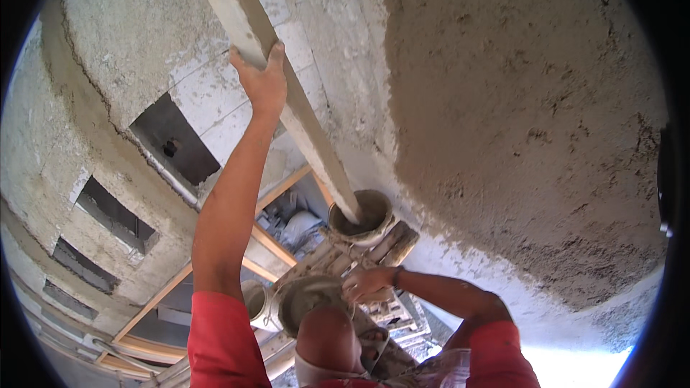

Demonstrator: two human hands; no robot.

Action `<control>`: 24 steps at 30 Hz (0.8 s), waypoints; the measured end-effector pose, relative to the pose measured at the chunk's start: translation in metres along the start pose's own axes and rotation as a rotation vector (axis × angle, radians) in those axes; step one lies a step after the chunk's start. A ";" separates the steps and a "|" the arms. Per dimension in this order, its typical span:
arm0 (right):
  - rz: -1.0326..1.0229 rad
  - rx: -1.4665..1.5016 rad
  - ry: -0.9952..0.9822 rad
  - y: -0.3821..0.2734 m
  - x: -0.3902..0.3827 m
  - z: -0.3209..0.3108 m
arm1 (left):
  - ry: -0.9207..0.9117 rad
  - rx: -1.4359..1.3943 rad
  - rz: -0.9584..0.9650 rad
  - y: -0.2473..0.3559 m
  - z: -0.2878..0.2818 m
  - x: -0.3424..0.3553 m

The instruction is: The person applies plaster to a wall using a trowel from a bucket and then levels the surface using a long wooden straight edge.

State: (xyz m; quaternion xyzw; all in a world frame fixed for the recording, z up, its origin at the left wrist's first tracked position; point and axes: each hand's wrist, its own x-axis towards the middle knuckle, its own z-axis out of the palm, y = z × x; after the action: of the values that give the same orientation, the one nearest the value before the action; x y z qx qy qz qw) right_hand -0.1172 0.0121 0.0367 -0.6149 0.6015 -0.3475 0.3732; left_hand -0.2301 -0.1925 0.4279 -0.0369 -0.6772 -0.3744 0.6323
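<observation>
My left hand reaches up, its fingers and thumb wrapped round a long, mortar-smeared plastering straightedge. The bar slants from the upper left down to the right. Its lower end appears to be inside a round bucket with grey residue. Lower down, my right hand, with a dark band at the wrist, is closed beside the rim of a wider tub of wet mortar. What its fingers hold is hidden.
Wet brown plaster covers much of the right-hand wall. Rough wooden planks bear the bucket. A smaller white bucket stands left of the tub. Several rectangular recesses cut the block wall at left, above timber framing.
</observation>
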 end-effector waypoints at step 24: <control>-0.027 0.004 0.889 -0.293 -0.024 -0.148 | -0.158 -0.451 -0.041 0.018 -0.081 -0.024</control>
State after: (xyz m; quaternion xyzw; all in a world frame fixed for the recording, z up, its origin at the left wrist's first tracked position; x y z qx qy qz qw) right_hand -0.1070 0.0295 0.3649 -0.4127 0.6949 -0.5841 0.0751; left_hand -0.1490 -0.2144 0.4086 -0.1926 -0.6244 -0.5248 0.5456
